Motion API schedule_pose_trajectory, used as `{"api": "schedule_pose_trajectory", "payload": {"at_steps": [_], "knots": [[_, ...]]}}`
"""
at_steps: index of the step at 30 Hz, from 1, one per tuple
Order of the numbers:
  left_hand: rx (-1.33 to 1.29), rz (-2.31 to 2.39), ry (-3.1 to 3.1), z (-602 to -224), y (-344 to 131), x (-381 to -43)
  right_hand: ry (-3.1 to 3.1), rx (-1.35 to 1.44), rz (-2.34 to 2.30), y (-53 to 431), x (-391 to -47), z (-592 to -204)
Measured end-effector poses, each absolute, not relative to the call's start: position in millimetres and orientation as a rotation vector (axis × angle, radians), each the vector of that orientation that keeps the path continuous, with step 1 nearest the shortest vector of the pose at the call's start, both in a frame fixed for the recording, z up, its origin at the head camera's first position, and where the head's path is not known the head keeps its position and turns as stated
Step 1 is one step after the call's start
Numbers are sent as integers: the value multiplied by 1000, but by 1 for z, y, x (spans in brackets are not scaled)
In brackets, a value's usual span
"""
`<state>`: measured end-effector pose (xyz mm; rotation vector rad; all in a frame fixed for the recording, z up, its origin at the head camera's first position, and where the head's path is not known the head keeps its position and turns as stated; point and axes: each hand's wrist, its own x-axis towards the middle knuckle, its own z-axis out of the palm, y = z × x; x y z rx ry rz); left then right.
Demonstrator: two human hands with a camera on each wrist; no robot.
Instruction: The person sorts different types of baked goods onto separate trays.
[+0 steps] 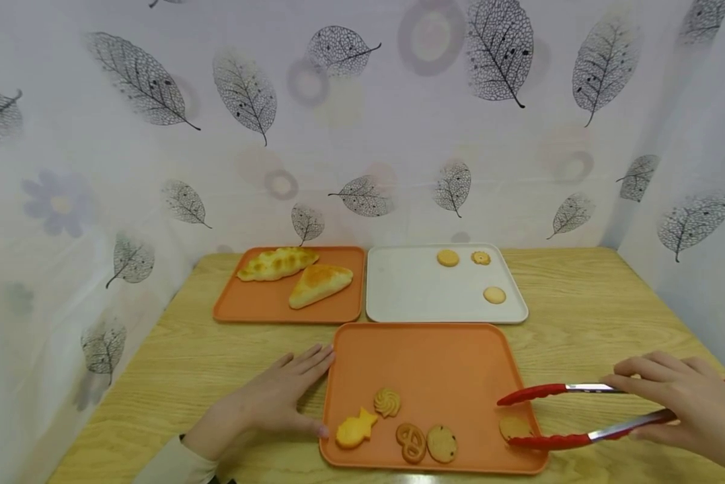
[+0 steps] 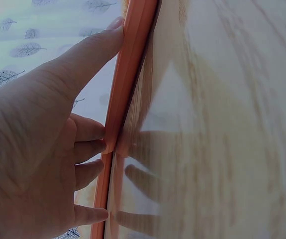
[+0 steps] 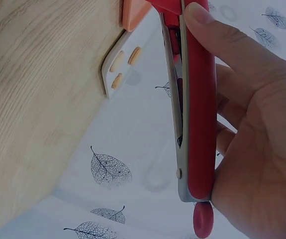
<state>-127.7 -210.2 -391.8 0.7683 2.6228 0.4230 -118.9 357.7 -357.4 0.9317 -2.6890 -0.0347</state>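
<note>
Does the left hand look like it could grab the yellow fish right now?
Probably yes: the left hand touches the front tray, its thumb close to the fish, with only the tray's rim between.

Wood-grained bench [image 1: 586, 302] bore front orange tray [image 1: 423, 363]; behind it, rear orange tray [image 1: 250, 302] and white tray [image 1: 405, 289] lay side by side.

Long red-tipped metal tongs [image 1: 624, 427] have shiny shafts and smooth, matt, plastic-like ends; the front orange rectangular plastic tray [image 1: 423, 366] is smooth and matt; the pale wood-grained worktop [image 1: 586, 302] is glossy; the white leaf-printed sheet [image 1: 399, 128] looks cloth-like.
</note>
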Motion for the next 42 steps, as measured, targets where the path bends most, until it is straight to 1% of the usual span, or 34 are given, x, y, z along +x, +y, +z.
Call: {"api": "schedule_pose_trajectory", "payload": {"at_steps": [10,16,22,32,42], "knots": [[760,448,2613,-392,-211,-128,-2760,950,-90,359,-120,-351],[756,446,2615,-393,-209,-129,-2700,985,-78,360,-122,-354],[752,443,2624,-394,-206,-129,-2568,1018,-6,354,-128,-349],[753,439,2636,-394,-205,-129,-2398,999,100,342,-147,-339],[751,437,2632,-392,-204,-128,-2367,961,53,333,-178,-338]]}}
